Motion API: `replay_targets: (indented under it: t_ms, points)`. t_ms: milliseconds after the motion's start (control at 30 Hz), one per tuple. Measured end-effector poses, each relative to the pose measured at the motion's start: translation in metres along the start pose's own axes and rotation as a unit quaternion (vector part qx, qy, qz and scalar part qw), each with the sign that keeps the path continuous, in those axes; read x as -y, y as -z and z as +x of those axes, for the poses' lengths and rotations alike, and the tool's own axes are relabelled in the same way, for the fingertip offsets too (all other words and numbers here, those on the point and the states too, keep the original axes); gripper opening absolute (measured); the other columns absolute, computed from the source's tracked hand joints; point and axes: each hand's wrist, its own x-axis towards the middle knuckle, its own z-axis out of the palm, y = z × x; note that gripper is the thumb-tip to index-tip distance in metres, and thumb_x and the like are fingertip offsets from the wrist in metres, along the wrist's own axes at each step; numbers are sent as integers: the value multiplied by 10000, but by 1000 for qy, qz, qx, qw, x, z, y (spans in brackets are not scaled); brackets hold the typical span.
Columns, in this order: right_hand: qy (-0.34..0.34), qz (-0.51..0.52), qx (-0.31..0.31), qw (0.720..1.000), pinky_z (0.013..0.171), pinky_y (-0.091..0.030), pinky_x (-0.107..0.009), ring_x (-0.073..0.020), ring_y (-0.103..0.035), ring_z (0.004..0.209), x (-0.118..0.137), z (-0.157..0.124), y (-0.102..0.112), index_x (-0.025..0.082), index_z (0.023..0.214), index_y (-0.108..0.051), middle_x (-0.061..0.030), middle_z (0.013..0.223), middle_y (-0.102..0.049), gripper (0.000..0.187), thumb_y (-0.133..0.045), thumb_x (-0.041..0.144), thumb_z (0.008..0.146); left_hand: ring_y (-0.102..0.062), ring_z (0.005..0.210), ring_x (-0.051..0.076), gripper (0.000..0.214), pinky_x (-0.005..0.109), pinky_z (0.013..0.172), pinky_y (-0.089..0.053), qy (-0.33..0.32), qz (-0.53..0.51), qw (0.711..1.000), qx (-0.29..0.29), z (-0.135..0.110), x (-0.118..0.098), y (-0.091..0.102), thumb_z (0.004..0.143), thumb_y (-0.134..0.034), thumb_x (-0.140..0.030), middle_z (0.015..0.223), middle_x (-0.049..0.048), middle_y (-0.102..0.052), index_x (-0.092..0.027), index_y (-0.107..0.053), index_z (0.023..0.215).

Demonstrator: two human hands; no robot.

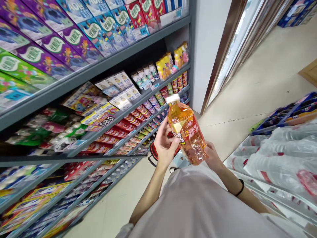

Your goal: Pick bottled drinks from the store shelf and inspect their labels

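Note:
A large plastic drink bottle [189, 132] with amber liquid, a red and yellow label and a pale cap is held in front of my body, its capped end tilted away and to the left. My left hand [165, 140] grips its left side, thumb lying across the label. At the base on the right, my right hand [211, 153] holds the lower corner; most of its fingers are hidden behind the bottle. Below the bottle, a red and black basket [154, 152] shows in part near the floor.
Shelves [106, 66] of drink cartons and snack packs rise on the left. Wrapped clear bottles [274, 158] are stacked on a rack at the right, near a blue crate [284, 112] of dark bottles. A white wall [205, 43] and door frame stand ahead, with tiled floor [247, 82] between.

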Motion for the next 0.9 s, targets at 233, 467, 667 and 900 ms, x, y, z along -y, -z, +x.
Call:
replay_targets:
  t_ms: [233, 467, 667, 900]
  points:
    - [-10, 18, 56, 998, 693, -603, -341, -256, -739, 759, 7, -3, 39, 223, 973, -830, -89, 895, -792, 649, -773, 824, 734, -629, 1236, 282, 745, 292, 887, -617, -14, 24, 1000, -5, -8, 9, -27, 861, -815, -494, 1424, 138, -601, -269, -565, 1526]
    - [-11, -39, 119, 992, 828, -621, -391, -310, -749, 929, 17, 0, 60, 208, 1148, -814, -99, 1025, -789, 655, -832, 727, 748, -630, 1249, 301, 801, 356, 946, -597, -10, 29, 1000, 2, -16, 17, -37, 847, -802, -548, 1389, 155, -618, -255, -519, 1537]
    - [0, -62, 167, 984, 942, -569, -333, -266, -720, 1057, 21, 6, 64, 229, 1275, -755, -90, 1186, -760, 504, -854, 472, 845, -635, 1294, 279, 728, 357, 1042, -549, -23, 9, 999, -38, -19, 22, -38, 831, -825, -537, 1419, 125, -629, -277, -571, 1461]
    - [-15, -112, 178, 978, 974, -571, -382, -289, -696, 1109, 16, 14, 65, 211, 1366, -684, -110, 1274, -722, 553, -790, 490, 900, -687, 1217, 295, 778, 399, 1052, -545, 88, -70, 985, -129, -18, 40, -29, 646, -932, -593, 1306, 116, -707, -242, -698, 1299]
